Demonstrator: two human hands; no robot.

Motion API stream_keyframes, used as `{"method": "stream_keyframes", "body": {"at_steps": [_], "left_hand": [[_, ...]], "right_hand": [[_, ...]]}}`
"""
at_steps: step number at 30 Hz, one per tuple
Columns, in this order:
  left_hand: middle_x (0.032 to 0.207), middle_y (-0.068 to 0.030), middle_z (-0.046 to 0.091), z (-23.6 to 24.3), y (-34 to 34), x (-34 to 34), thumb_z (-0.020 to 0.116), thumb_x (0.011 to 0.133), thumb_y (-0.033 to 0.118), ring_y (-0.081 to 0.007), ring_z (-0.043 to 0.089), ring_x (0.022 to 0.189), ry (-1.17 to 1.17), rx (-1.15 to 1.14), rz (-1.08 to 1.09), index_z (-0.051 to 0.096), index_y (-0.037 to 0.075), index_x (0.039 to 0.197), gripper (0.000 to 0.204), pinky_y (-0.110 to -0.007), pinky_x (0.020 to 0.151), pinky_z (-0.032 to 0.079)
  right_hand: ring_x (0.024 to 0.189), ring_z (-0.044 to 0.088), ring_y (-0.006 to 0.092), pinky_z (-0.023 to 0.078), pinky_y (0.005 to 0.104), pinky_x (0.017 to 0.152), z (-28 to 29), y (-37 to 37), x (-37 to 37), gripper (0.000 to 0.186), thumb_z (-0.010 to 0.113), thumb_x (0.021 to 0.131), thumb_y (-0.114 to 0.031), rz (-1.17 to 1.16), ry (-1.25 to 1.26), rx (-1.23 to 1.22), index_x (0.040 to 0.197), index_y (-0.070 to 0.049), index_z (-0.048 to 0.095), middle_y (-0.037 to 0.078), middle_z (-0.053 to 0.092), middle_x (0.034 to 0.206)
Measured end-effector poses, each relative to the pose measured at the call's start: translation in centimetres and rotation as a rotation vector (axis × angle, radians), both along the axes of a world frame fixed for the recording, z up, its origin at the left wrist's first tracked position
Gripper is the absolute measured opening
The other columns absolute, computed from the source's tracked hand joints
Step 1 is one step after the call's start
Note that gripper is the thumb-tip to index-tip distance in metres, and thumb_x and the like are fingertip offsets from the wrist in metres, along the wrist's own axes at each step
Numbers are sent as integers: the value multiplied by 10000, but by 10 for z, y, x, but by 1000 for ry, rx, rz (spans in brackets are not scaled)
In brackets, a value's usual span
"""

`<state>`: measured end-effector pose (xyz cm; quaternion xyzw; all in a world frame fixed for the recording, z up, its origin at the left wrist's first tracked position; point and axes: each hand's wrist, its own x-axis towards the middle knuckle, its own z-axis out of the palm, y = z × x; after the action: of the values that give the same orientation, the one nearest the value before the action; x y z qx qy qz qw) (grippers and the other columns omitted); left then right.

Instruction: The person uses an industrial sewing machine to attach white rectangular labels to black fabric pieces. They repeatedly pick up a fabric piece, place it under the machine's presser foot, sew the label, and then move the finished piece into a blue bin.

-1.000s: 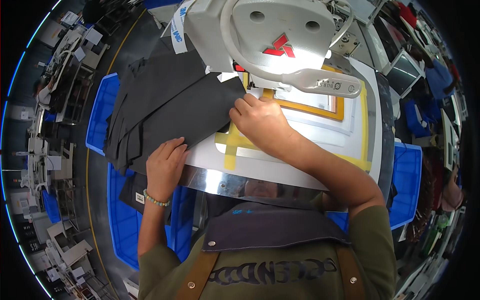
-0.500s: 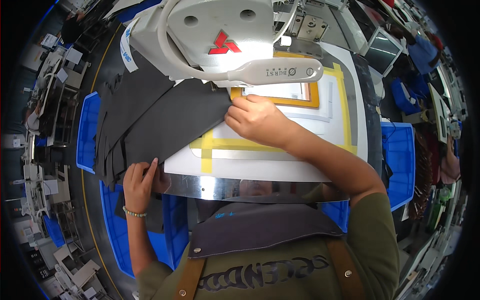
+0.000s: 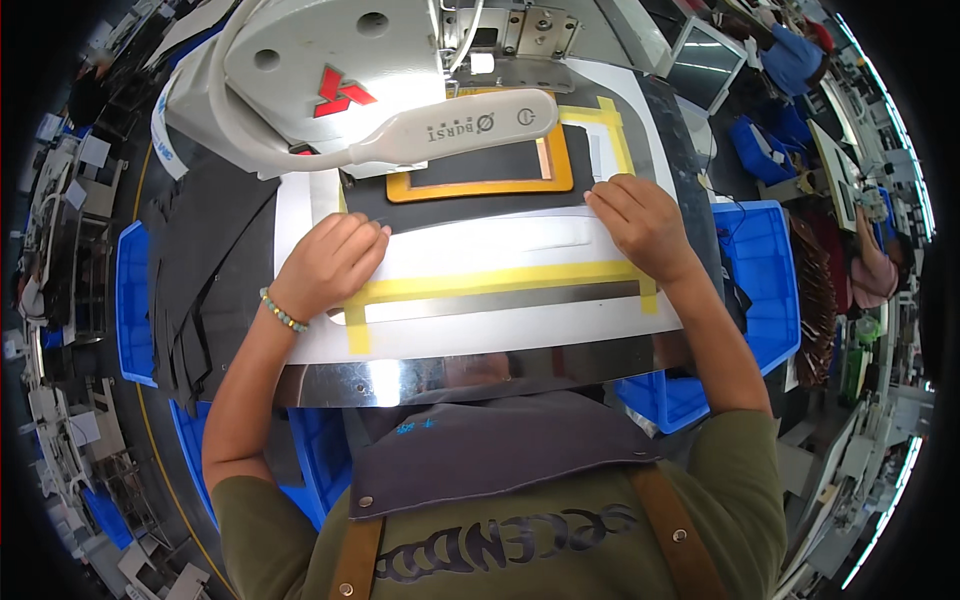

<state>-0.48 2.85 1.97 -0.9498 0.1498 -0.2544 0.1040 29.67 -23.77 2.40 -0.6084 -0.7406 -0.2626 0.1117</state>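
Note:
A black fabric panel [image 3: 437, 213] lies spread on the white work plate [image 3: 500, 331], partly beneath an orange rectangular clamp frame [image 3: 482, 188]. Its near edge runs between my two hands. My left hand [image 3: 333, 262], with a beaded bracelet at the wrist, pinches the panel's near left corner. At the near right corner, my right hand [image 3: 638, 222] pinches the same panel with bent fingers. Part of the panel is hidden by the white lamp [image 3: 460, 126] and the sewing machine head [image 3: 330, 60].
A fanned stack of black fabric pieces [image 3: 185, 290] hangs over the table's left side. Yellow tape [image 3: 500, 277] borders the work area. Blue bins [image 3: 775, 270] stand at both sides and below the front metal edge [image 3: 450, 375]. A monitor [image 3: 703, 58] stands at the back right.
The black panel has come from the left stack to beneath the orange frame. My left hand has moved up and right from the stack onto it; my right hand has shifted right. The view has shifted.

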Motion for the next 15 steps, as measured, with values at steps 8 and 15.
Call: {"method": "stream_keyframes", "body": {"at_steps": [8,15], "left_hand": [[933,-83,641,-4,6,-4,716,785,21,-244,641,886,36,-183,141,673,-6,953,176,-349,763,536],[903,-70,671,1,0,-4,749,767,31,-246,662,844,49,-239,214,704,9,922,164,-345,718,544]], "right_hand": [[956,656,209,536,330,754,-12,-1,1,151,722,782,-31,-37,117,-19,933,-18,719,51,678,976],[952,654,209,539,332,756,-12,-2,2,158,726,778,-31,-22,138,-48,935,-20,719,51,669,960]]}}
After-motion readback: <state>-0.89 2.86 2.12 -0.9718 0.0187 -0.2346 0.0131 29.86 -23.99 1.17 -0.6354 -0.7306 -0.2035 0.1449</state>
